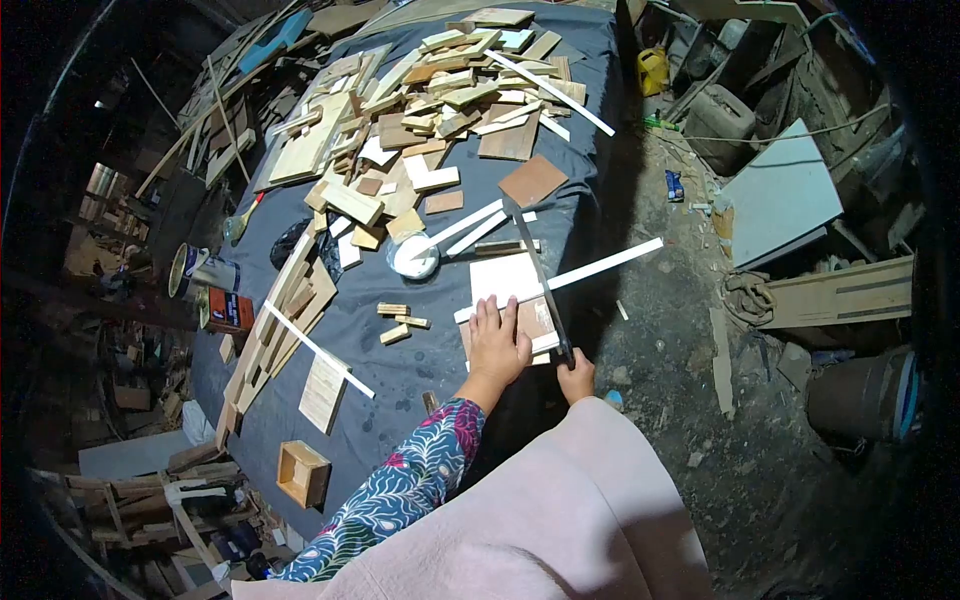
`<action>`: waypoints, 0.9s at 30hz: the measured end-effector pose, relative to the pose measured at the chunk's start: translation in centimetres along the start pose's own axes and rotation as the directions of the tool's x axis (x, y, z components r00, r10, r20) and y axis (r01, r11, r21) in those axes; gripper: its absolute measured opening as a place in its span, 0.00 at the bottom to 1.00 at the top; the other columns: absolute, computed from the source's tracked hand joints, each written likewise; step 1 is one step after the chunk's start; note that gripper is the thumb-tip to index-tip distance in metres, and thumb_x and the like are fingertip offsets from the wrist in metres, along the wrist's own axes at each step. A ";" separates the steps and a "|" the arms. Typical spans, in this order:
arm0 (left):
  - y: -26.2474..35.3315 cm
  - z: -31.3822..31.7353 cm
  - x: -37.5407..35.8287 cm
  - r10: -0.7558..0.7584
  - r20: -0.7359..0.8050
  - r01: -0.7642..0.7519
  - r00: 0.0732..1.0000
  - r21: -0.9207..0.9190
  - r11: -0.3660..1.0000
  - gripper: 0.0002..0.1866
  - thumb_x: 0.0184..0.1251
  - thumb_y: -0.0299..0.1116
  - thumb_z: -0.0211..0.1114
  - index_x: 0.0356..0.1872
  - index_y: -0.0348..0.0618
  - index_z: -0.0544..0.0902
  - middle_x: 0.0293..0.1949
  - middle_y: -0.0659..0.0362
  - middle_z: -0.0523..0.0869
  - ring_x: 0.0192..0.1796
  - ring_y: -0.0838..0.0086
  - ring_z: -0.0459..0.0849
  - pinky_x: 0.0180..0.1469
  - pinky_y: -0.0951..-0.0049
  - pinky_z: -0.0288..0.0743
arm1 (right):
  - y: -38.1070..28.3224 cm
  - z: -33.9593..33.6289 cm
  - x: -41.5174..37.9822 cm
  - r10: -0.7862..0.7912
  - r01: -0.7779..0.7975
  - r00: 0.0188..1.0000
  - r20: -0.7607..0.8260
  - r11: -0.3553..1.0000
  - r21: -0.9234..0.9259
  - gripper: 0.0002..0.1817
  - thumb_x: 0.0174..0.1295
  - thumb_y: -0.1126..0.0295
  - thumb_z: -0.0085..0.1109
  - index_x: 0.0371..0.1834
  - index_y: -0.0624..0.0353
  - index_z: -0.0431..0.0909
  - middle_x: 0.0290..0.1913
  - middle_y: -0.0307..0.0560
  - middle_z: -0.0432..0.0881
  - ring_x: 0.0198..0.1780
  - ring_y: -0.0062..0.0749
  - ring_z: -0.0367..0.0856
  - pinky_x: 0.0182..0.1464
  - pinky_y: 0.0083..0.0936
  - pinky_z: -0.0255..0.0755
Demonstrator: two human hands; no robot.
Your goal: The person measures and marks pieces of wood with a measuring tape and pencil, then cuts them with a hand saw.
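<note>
Cluttered workshop, head view: a dark cloth covers the surface (440, 350), its far half heaped with wood offcuts (450, 95); a white tub (415, 262) and a small wooden box (303, 473) stand nearer. To the right lie a stained floor (640, 410) and a yellow container (653, 70). At the surface's right edge, a white strip (610, 261) rests over a brown board (537, 318), one end projecting past the edge, which leaves room beneath it. Left hand (497, 345): fingers spread and flat over the strip and board, grip not closed, apparently to steady them by pressure. Right hand (576, 378): grip clamped on the near end of a saw (546, 290), whose long blade crosses the strip beside the left hand; whether it touches cannot be told.
</note>
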State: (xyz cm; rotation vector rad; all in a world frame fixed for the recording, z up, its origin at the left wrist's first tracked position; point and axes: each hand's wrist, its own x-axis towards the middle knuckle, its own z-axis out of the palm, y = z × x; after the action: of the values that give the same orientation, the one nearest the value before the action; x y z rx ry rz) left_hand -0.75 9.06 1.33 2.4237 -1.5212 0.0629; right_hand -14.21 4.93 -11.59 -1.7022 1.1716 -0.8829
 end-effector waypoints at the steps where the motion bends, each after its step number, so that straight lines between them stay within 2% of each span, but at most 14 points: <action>1: 0.0 0.0 0.1 0.008 -0.008 -0.008 1.000 -0.001 1.000 0.28 0.49 0.36 0.49 0.56 0.42 0.63 0.54 0.39 0.61 0.58 0.44 0.57 0.58 0.50 0.49 | 0.4 -0.1 -0.4 0.005 -0.005 1.000 0.016 1.000 0.005 0.06 0.43 0.72 0.50 0.22 0.63 0.66 0.19 0.61 0.70 0.26 0.58 0.70 0.27 0.40 0.64; 3: 0.0 0.0 0.4 0.011 -0.010 -0.011 1.000 -0.002 1.000 0.28 0.49 0.36 0.49 0.56 0.42 0.63 0.54 0.39 0.62 0.58 0.45 0.57 0.58 0.50 0.49 | 0.5 -0.3 -0.2 0.007 -0.007 1.000 0.028 1.000 0.007 0.06 0.43 0.72 0.50 0.22 0.63 0.66 0.19 0.61 0.70 0.26 0.59 0.70 0.27 0.41 0.64; 5: 0.0 0.0 0.0 0.007 0.004 -0.006 1.000 -0.007 1.000 0.28 0.49 0.36 0.49 0.56 0.42 0.63 0.54 0.39 0.62 0.58 0.45 0.57 0.58 0.50 0.50 | 0.2 -0.5 -0.3 0.071 -0.066 0.992 0.109 0.997 -0.044 0.12 0.42 0.71 0.51 0.31 0.65 0.69 0.25 0.65 0.73 0.31 0.59 0.72 0.31 0.43 0.67; 14: 0.0 -0.2 0.3 0.009 0.015 -0.010 1.000 0.019 1.000 0.28 0.50 0.37 0.48 0.56 0.42 0.63 0.55 0.40 0.61 0.58 0.46 0.57 0.58 0.51 0.50 | 0.4 -1.5 0.6 0.055 -0.040 0.991 0.125 0.993 -0.115 0.10 0.44 0.70 0.52 0.29 0.62 0.69 0.24 0.63 0.73 0.29 0.57 0.73 0.29 0.42 0.66; 23: -0.1 0.2 0.1 0.010 0.012 -0.010 1.000 0.000 1.000 0.27 0.50 0.37 0.49 0.55 0.42 0.64 0.54 0.40 0.61 0.59 0.46 0.56 0.58 0.50 0.49 | 0.5 -1.3 0.1 0.058 -0.051 0.994 0.091 0.995 -0.084 0.10 0.44 0.70 0.53 0.28 0.64 0.69 0.23 0.62 0.73 0.29 0.57 0.73 0.28 0.42 0.66; 25: 0.0 0.1 0.1 0.000 0.008 0.000 1.000 -0.009 1.000 0.27 0.50 0.37 0.49 0.55 0.42 0.64 0.54 0.40 0.61 0.59 0.46 0.56 0.59 0.50 0.49 | -0.2 -1.9 0.1 0.043 -0.043 0.992 0.118 0.999 -0.005 0.10 0.44 0.70 0.54 0.26 0.64 0.68 0.22 0.62 0.73 0.28 0.57 0.73 0.27 0.41 0.66; 27: 0.0 0.0 0.2 -0.001 0.008 0.001 1.000 -0.013 1.000 0.27 0.50 0.37 0.49 0.55 0.42 0.64 0.54 0.40 0.61 0.59 0.46 0.56 0.59 0.50 0.49 | -0.7 -2.0 0.2 0.046 -0.046 0.993 0.108 0.999 -0.005 0.10 0.43 0.71 0.54 0.26 0.65 0.67 0.22 0.62 0.72 0.28 0.57 0.73 0.27 0.41 0.66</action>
State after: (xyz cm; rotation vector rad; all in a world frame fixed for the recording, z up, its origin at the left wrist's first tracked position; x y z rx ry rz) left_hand -0.64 8.91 1.31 2.4176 -1.5187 0.0423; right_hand -15.70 4.38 -10.23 -1.6974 1.1348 -0.7516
